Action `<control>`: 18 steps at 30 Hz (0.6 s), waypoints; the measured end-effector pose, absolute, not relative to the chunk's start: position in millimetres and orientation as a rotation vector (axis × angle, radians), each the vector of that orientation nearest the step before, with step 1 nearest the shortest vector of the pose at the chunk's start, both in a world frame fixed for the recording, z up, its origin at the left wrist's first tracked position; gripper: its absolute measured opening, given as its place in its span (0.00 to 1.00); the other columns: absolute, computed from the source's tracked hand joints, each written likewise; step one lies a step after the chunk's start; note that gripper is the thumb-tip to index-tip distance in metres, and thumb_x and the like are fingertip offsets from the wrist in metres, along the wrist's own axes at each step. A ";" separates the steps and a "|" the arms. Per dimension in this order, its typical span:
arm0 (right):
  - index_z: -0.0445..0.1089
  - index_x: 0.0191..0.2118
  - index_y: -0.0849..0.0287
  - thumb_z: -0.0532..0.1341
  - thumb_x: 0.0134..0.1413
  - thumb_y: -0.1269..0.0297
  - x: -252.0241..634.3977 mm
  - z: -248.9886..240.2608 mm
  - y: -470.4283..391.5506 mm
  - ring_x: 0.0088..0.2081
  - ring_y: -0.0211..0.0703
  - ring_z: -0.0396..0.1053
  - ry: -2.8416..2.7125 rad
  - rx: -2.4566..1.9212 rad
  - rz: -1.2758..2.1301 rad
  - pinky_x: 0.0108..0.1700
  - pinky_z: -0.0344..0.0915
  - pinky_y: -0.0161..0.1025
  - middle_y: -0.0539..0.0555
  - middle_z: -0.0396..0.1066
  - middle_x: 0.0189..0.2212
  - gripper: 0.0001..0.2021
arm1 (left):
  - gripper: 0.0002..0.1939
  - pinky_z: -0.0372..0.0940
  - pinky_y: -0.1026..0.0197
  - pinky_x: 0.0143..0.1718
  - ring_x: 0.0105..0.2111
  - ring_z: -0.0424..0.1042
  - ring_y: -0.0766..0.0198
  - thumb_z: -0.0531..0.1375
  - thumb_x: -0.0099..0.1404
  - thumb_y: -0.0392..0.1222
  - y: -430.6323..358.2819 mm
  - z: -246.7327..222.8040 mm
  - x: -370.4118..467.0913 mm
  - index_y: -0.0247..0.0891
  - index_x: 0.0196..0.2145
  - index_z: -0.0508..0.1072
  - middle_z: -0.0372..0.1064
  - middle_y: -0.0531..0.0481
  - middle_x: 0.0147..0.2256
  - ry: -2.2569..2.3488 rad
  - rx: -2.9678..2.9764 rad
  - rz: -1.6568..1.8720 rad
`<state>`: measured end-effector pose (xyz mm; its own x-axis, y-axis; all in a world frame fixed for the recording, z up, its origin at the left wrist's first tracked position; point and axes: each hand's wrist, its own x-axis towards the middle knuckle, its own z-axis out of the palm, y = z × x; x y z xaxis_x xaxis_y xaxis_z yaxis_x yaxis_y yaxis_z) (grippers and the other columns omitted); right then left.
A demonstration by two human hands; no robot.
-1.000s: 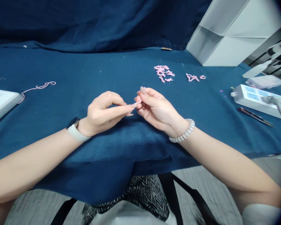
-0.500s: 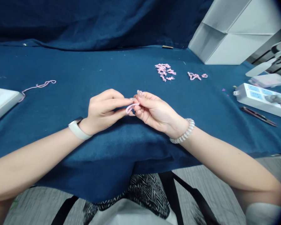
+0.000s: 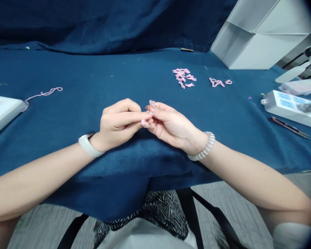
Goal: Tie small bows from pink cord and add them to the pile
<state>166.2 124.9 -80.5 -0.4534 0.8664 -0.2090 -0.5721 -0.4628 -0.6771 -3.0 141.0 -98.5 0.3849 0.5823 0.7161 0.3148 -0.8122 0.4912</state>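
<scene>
Both hands meet over the front of the blue cloth. My left hand (image 3: 123, 121) pinches a short pink cord (image 3: 143, 122), of which only a small loop end shows at the fingertips. Thumb and fingers of my right hand (image 3: 168, 122) close on the same cord, touching the left fingertips; most of the cord is hidden between them. Behind, to the right, lies a cluster of knotted pink cord pieces (image 3: 180, 76), with a smaller group (image 3: 216, 82) beside it. A longer pink cord (image 3: 45, 93) runs out from a white box (image 3: 5, 112) at the left.
On the right are a white power strip (image 3: 290, 107), dark metal snips or tweezers (image 3: 289, 127) and a clear plastic case (image 3: 301, 87). White storage boxes (image 3: 258, 50) stand at the back right. The cloth's front edge hangs over my lap.
The left fingers have closed further towards the right fingertips. The pink loop, larger and plainly visible before, is now mostly covered. The view has shifted slightly.
</scene>
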 end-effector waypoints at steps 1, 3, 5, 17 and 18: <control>0.67 0.26 0.62 0.55 0.65 0.73 166.6 -80.7 124.9 0.21 0.28 0.69 -0.663 -0.681 2.000 0.27 0.69 0.24 0.48 0.69 0.19 0.14 | 0.12 0.67 0.57 0.32 0.29 0.69 0.64 0.62 0.64 0.52 139.6 -98.7 -3.4 0.45 0.29 0.80 0.69 0.49 0.26 0.814 2.363 1.389; 0.68 0.27 0.62 0.56 0.65 0.72 167.2 -80.8 124.7 0.22 0.28 0.69 -0.671 -0.673 1.985 0.26 0.69 0.24 0.48 0.70 0.19 0.13 | 0.09 0.68 0.56 0.33 0.30 0.70 0.63 0.62 0.64 0.50 136.5 -99.0 -3.8 0.48 0.32 0.81 0.70 0.49 0.28 0.831 2.344 1.400; 0.68 0.27 0.62 0.57 0.65 0.72 167.1 -80.4 124.0 0.21 0.28 0.68 -0.662 -0.687 1.966 0.26 0.68 0.23 0.47 0.70 0.19 0.12 | 0.04 0.68 0.57 0.34 0.31 0.70 0.64 0.64 0.64 0.45 134.7 -98.8 -3.6 0.51 0.36 0.81 0.71 0.50 0.31 0.789 2.321 1.453; 0.67 0.27 0.62 0.64 0.56 0.72 163.8 -86.2 121.2 0.22 0.27 0.58 -0.660 -0.790 1.863 0.26 0.60 0.27 0.44 0.62 0.20 0.08 | 0.11 0.70 0.65 0.30 0.29 0.75 0.69 0.65 0.63 0.33 140.8 -99.6 5.2 0.49 0.39 0.82 0.78 0.54 0.34 0.508 2.015 1.620; 0.67 0.27 0.62 0.65 0.55 0.71 163.7 -86.9 121.2 0.23 0.27 0.58 -0.666 -0.782 1.848 0.26 0.60 0.27 0.44 0.62 0.20 0.08 | 0.09 0.69 0.66 0.27 0.26 0.73 0.70 0.65 0.63 0.35 139.7 -100.0 5.0 0.49 0.39 0.82 0.78 0.53 0.33 0.538 1.938 1.596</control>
<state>163.7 121.2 -86.9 -0.3098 0.9248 -0.2209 -0.5712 -0.3667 -0.7344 5.0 139.7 -100.0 0.2086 0.6284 0.7494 -0.0466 -0.7590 0.6494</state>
